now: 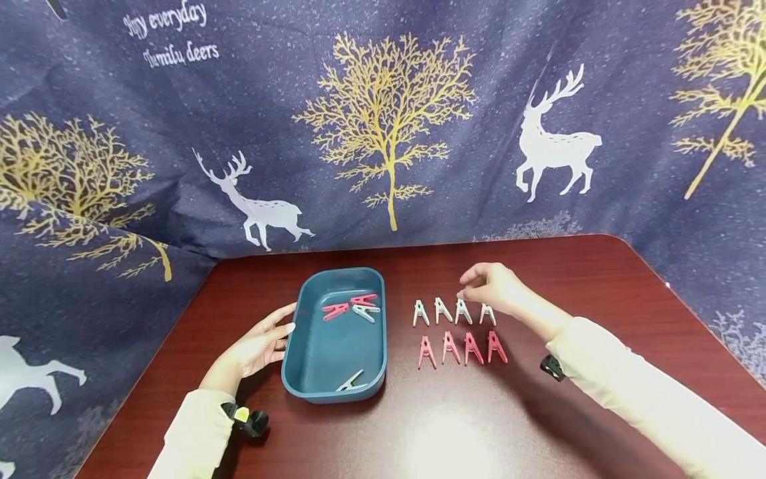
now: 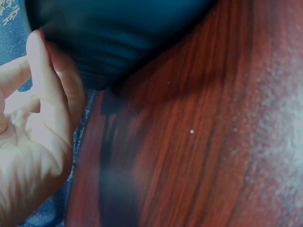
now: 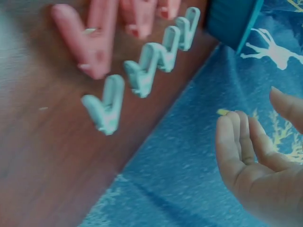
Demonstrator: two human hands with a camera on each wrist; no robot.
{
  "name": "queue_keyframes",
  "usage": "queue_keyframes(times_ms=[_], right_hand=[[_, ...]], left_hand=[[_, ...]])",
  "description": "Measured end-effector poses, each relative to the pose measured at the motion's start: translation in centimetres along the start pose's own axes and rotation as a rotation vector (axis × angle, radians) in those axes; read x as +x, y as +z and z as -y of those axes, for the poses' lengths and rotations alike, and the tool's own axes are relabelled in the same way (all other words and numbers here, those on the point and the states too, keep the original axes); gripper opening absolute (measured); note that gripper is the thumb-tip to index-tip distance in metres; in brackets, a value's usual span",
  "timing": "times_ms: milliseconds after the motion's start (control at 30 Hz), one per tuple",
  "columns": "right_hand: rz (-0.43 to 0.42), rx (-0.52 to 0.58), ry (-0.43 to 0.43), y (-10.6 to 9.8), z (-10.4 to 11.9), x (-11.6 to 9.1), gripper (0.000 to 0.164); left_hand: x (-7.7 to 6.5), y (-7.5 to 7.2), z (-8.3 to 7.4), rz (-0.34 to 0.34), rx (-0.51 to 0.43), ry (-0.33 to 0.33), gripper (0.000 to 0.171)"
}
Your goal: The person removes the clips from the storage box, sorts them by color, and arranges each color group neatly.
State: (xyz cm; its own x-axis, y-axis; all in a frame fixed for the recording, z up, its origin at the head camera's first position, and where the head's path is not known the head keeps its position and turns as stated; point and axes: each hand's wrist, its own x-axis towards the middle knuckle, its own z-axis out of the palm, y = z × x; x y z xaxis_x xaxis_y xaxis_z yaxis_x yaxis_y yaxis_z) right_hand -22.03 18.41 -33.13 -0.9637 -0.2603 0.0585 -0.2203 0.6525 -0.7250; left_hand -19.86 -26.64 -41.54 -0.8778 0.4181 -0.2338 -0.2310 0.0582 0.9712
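Four white plastic A-shaped clips (image 1: pixel 441 308) in a row on the glossy dark-red wood tabletop (image 1: pixel 287 439), R hand (image 1: pixel 492 286) by the third from L. Four pink-red plastic A-shaped clips (image 1: pixel 470 344) row up nearer the person. Farther L: blue rounded-rectangular plastic tub (image 1: pixel 335 352), two clips of each colour (image 1: pixel 364 311) inside, L hand (image 1: pixel 260 346) at its side, fingers loosely bent, pinching nothing. Step prob. = handling white clips; next move likely needs a light thumb-finger pinch, neighbours undisturbed. R wrist view shows R fingers empty, thumb apart; unclear in head view. Tub contents: head view only; L wrist gets outer wall, no clips.
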Motion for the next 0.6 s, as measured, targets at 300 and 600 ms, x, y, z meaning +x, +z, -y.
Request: queue_keyframes(times_ms=[300, 600], right_hand=[[0.024, -0.020, -0.103, 1.4, 3.1, 2.1, 0.024], [0.089, -0.017, -0.153, 3.2, 6.1, 3.4, 0.025]], left_hand=[[-0.1, -0.1, 0.0, 0.006, -0.027, 0.022, 0.057], [-0.1, 0.0, -0.1, 0.010, 0.000, 0.033, 0.058]])
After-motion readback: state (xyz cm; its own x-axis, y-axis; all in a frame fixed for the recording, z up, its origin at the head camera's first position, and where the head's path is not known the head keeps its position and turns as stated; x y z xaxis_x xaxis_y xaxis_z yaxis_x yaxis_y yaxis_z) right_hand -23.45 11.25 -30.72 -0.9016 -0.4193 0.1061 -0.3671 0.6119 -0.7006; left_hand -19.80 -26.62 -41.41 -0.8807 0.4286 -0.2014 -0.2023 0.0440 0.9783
